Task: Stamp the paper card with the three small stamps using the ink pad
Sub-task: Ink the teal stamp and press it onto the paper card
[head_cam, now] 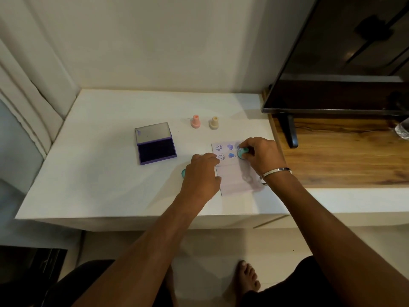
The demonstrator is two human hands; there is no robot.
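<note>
Head view: both forearms are extended forward over the white table (110, 173), the hands set close together on the card (236, 173). The right hand (261, 156) is bent down at the wrist, a metal bangle (276, 171) around it, and its fingers are curled round a teal stamp (242, 154), which is pressed on the card's upper right area, second row. The left hand (202, 173) is laid palm down with its fingers loosely bent, the fingertips resting on the card's left edge; nothing is seen to be held in it. A teal cap (183, 173) is partly hidden just left of that hand.

Two rows of prints are seen on the card's far end: smiley faces at left, hearts in the middle, and a third print in the first row partly covered by the right hand. The ink pad (156, 144) is placed left of the card, well apart, its lid open. A pink stamp (195, 121) and a beige stamp (214, 123) are stood upright side by side beyond the card. A dark screen (343, 52) is stood at right on a wooden top (343, 156).
</note>
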